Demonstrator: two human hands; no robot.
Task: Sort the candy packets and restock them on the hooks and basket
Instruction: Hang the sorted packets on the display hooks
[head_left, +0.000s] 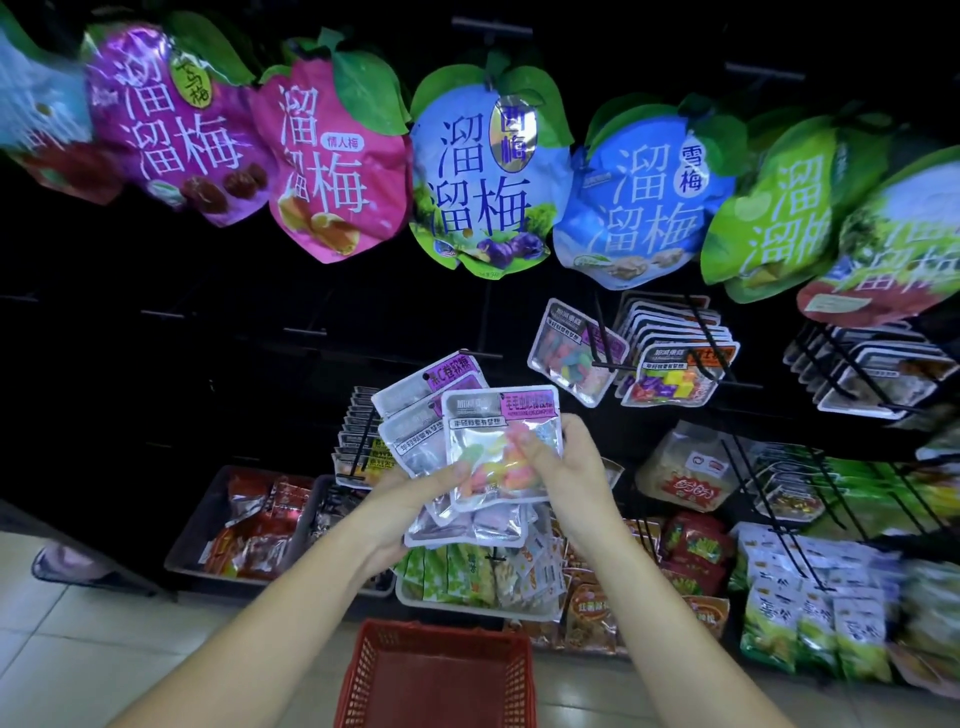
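The left hand grips a fanned stack of candy packets from below, thumb across the front. The right hand pinches the front packet at its right edge. At 6 o'clock stands a red basket, its mesh floor showing. At 8 o'clock a grey bin holds red snack packs. Just under the hands, a white tray holds green packs. At 2 o'clock, hooks carry similar packets.
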